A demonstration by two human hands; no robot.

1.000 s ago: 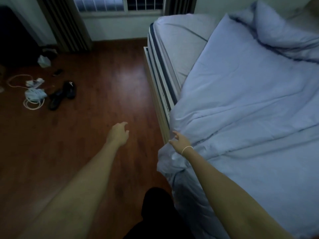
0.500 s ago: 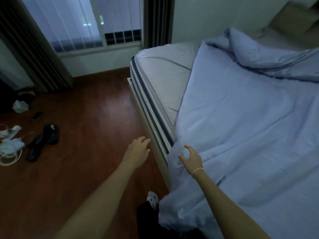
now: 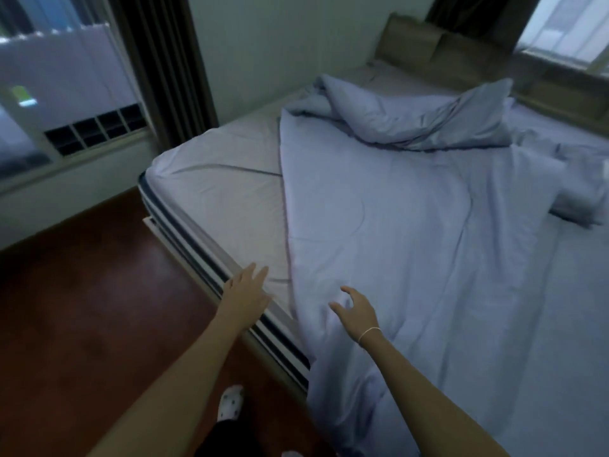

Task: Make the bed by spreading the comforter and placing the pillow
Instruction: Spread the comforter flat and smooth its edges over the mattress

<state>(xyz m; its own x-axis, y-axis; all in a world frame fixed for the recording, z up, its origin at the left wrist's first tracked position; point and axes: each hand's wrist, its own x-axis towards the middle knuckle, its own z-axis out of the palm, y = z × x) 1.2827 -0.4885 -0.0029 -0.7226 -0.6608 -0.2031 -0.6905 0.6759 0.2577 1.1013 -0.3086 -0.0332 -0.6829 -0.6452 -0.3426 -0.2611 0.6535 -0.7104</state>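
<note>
The pale blue comforter (image 3: 412, 245) lay skewed across the bed (image 3: 211, 192), its far end heaped in folds, its near edge spilling over the mattress side toward the wood floor (image 3: 82, 308). The left hand (image 3: 245, 291) hung flat and open, fingers spread, at the bed's edge, gripping nothing. The right hand (image 3: 357, 310) hovered over the comforter with fingers curled and parted, empty. Tan cushions (image 3: 428, 47) leaned at the headboard.

No legible text anywhere.
</note>
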